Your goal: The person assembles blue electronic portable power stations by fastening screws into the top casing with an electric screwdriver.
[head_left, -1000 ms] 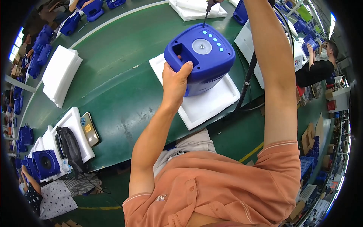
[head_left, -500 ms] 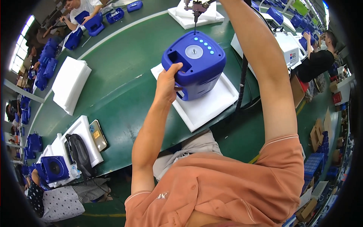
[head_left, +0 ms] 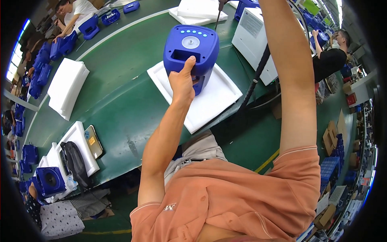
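Observation:
My left hand [head_left: 183,82] grips a blue plastic case [head_left: 205,48] at its handle slot, the thumb over the slot's edge and the fingers mostly hidden behind. A round pale metal disc [head_left: 190,42] with a stud sits in the case's upward face, beside a row of several light-coloured dots. Under the case lies a white foam tray [head_left: 219,101]. My right forearm [head_left: 292,72] reaches past the upper edge, so its hand is out of sight. Close to the case's far right corner hangs the thin bit of a power screwdriver [head_left: 218,20]; whether it touches cannot be told.
White foam blocks [head_left: 68,88] lie on the green table [head_left: 121,109] at left, a phone [head_left: 93,141] and black pouch [head_left: 75,163] nearer. A white machine [head_left: 256,44] and black cable [head_left: 256,78] stand right. Co-workers handle blue cases at far left and right.
The blue case has turned counterclockwise under my left hand, its dots now along the far side. The screwdriver bit has gone from the far left corner to beside the far right one.

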`<state>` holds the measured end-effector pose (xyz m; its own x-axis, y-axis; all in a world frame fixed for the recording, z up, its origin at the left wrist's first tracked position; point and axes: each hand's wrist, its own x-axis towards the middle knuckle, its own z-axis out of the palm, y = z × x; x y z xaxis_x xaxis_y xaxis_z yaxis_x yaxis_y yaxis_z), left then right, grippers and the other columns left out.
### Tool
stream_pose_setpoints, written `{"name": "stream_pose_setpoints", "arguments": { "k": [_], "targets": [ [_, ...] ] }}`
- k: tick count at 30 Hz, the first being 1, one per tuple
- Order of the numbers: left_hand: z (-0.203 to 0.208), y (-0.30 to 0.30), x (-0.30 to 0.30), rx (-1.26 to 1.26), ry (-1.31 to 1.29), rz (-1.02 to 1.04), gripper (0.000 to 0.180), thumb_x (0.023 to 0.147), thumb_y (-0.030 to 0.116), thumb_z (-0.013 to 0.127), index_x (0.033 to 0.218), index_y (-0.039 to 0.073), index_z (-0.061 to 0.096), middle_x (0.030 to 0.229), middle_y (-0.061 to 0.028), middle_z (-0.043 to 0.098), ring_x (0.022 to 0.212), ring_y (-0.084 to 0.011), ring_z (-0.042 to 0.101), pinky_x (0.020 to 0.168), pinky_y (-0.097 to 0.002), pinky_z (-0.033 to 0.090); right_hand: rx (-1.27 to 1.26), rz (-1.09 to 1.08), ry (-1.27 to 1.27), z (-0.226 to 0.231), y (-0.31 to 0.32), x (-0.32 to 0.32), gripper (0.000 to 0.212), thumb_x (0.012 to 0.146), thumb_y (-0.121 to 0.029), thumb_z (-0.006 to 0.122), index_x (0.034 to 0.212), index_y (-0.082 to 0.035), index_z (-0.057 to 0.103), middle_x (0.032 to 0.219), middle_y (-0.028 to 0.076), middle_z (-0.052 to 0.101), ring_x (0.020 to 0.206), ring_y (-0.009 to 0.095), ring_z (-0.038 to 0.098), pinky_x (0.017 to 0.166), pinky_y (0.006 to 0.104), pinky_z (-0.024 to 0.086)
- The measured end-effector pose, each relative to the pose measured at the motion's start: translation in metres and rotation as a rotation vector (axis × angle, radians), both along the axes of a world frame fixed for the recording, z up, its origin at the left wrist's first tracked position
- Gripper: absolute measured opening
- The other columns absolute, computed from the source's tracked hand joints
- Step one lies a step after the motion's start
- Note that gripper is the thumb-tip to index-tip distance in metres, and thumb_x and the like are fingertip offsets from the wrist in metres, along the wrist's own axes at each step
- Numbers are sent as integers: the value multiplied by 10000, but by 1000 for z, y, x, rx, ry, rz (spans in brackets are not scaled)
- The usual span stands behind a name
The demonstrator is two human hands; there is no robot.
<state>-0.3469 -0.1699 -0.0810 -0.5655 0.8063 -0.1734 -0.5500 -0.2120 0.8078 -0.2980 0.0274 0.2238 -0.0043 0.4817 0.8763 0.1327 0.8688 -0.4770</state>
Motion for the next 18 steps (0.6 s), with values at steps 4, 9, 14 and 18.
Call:
{"name": "stream_pose_setpoints", "arguments": {
  "k": [4, 9, 14, 18],
  "targets": [
    [-3, -11, -14, -15, 12, 76, 581, 858, 310, 833, 1285, -8, 601, 1159, -130, 667, 1073, -265, 646, 885, -541, 516, -625, 240, 36, 17, -61, -7, 649, 1023, -520, 575, 755, 66, 655, 563, 127, 615, 548, 281, 629, 590, 437, 487],
    [1, -4, 0, -10, 23, 38, 593, 850, 320, 843, 1269, -30, 611, 1174, -135, 663, 1090, -276, 638, 897, -569, 508, 188, 114, 135, -40, 16, -16, 642, 1022, -520, 577, 782, 70, 653, 600, 158, 638, 599, 299, 656, 620, 438, 494],
    [-2, -2, -1, -15, 5, 42, 610, 836, 316, 854, 1267, -39, 608, 1173, -142, 660, 1079, -270, 642, 897, -546, 510, 179, -47, 87, -44, 34, -23, 646, 1027, -518, 573, 757, 64, 653, 599, 163, 633, 578, 285, 637, 594, 432, 485],
    [-9, 0, -5, -44, 23, -18, 671, 863, 370, 823, 1368, 26, 545, 1312, -130, 613, 1246, -298, 580, 978, -638, 465, 180, 23, 81, -57, 39, -27, 613, 1028, -499, 587, 794, 63, 654, 599, 152, 628, 568, 277, 619, 594, 433, 483]
  ]
}}
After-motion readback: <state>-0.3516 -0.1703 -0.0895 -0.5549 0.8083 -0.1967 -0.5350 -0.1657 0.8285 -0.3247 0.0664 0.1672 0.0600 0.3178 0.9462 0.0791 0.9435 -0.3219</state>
